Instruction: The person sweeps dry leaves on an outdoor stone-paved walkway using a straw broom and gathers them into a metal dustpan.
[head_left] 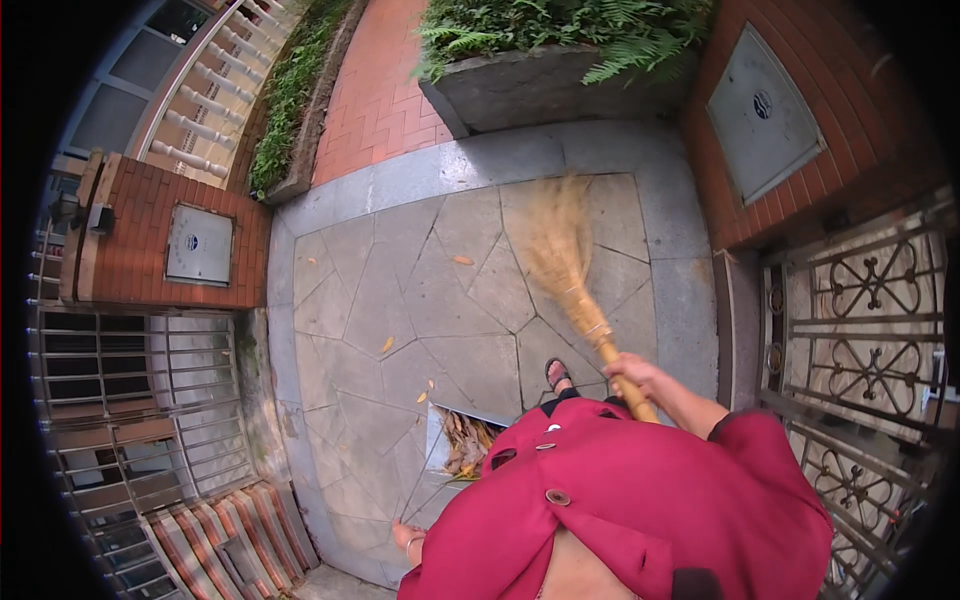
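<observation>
Red button-front top (640, 490) fills the lower frame, closest to the lens. Right hand (640, 378) wrapped round the broom (570, 270) handle, fingers closed on it; straw head is blurred, angled up-left over the grey stone paving (400, 290). Left hand (408, 540) low near the bottom edge w/ a bracelet on the wrist, holding the thin handle of a metal dustpan (450, 455) — fingers look curled round it, but small and partly hidden. Pan sits on the paving by a sandalled foot (557, 374), dry brown leaves piled inside. A few loose leaves (462, 260) lie well apart, scattered across the slabs.

Risks, as I judge: wide swing could flick bits past the pan toward the planter or the iron gate (870, 330); tilting the pan would spill the pile; bristles could catch on slab joints.
</observation>
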